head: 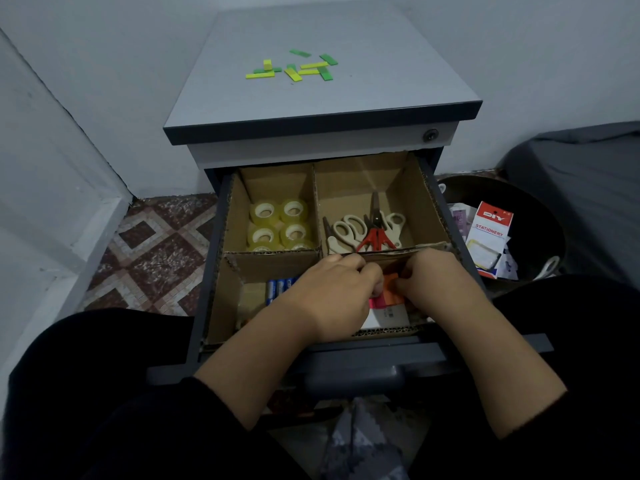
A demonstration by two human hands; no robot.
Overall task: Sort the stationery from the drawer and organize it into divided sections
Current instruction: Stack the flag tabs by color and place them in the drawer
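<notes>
The open drawer holds a cardboard divider [318, 216] with several sections. Clear tape rolls [278, 225] fill the back left section. Scissors [367, 232] lie in the back right one. In the front section, my left hand [332, 292] and my right hand [436, 282] meet over a pad of pink and orange sticky flags [388, 296], and both pinch at its strips. Blue batteries [280, 287] lie to the left of my left hand. Green and yellow sticky strips [294, 67] are scattered on the cabinet top.
The grey cabinet top [346, 98] rises behind the drawer. A dark bin [540, 216] at the right holds torn stationery packaging [488, 237]. White walls close in at the left. My knees frame the drawer front [363, 368].
</notes>
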